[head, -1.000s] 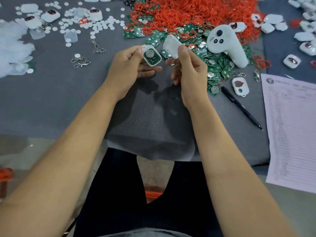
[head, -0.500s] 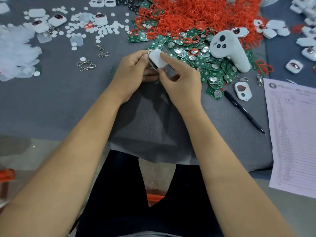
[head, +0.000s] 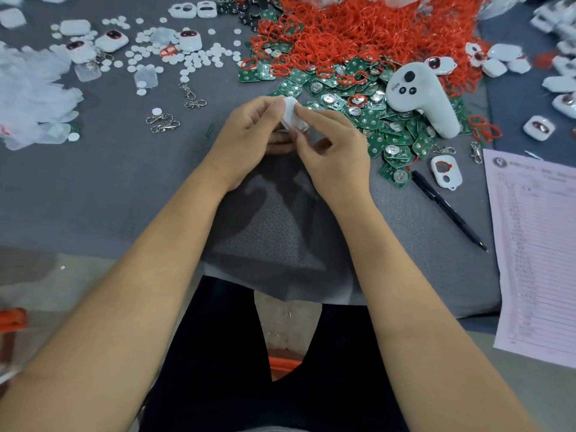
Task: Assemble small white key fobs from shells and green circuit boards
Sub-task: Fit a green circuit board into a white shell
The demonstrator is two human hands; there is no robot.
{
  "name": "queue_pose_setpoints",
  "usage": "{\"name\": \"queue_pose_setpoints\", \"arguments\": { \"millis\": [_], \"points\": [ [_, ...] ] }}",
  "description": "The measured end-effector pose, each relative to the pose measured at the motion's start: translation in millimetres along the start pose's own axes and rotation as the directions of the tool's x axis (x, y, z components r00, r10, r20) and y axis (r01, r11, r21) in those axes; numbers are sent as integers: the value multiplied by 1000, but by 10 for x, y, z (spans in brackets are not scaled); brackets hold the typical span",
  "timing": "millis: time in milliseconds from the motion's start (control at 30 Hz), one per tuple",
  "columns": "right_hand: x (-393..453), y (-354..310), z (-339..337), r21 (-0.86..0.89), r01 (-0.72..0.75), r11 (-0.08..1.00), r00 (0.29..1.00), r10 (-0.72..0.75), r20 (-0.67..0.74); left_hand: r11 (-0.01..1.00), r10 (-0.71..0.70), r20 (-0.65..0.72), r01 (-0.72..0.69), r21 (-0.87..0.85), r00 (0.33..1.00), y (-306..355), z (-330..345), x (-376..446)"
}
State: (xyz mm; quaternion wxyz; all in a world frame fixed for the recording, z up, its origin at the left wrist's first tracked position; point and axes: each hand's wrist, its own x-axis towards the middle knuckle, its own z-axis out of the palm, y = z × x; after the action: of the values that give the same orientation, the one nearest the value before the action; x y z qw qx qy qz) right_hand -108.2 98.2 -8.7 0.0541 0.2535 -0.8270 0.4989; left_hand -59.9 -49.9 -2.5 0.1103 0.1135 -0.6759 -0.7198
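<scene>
1. Centrally, both hands meet over the grey felt-covered desk [head: 93,188], pinching one small white plastic key fob shell [head: 291,112] between them.
2. Left hand [head: 249,141] curls round the shell's left side, thumb on top; right hand [head: 333,148] presses its thumb and forefinger on the right side. Whether a board sits inside cannot be told.
3. Just beyond the hands lies a heap of green square circuit boards [head: 371,120] with silver discs, under a mound of red rubber rings [head: 374,29].
4. A white handheld controller with black buttons [head: 417,98] rests on the boards.
5. Right of it lie an open white shell half [head: 445,171], a black pen [head: 445,207] and a printed paper sheet [head: 536,244].
6. Far left are small white round discs [head: 199,57], silver metal clasps [head: 163,123] and finished fobs [head: 112,39].
</scene>
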Motion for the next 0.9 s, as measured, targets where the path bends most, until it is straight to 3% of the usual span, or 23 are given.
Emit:
{"name": "queue_pose_setpoints", "arguments": {
  "millis": [167, 300, 433, 600, 700, 900],
  "points": [
    [-23, -9, 3, -7, 30, 1000, 999, -30, -14, 998, 29, -46, -27, 50, 999, -2, 13, -3],
    [-43, -5, -28, 93, 79, 993, 997, -77, -21, 998, 51, -27, -49, 41, 998, -15, 44, -56],
    [-17, -17, -39, 316, -70, 946, 998, 68, 18, 997, 70, -65, -68, 24, 995, -34, 49, -84],
    [60, 38, -74, 480, -213, 851, 975, 155, 159, 982, 97, -18, -93, 163, 995, -18, 77, -116],
    [71, 65, -87, 540, -258, 801, 965, 183, 190, 949, 121, 4, -117, 293, 993, -39, 81, -107],
    [79, 91, -115, 577, -291, 763, 957, 236, 170, 930, 202, -31, -182, 320, 979, -37, 53, -129]
  ]
}}
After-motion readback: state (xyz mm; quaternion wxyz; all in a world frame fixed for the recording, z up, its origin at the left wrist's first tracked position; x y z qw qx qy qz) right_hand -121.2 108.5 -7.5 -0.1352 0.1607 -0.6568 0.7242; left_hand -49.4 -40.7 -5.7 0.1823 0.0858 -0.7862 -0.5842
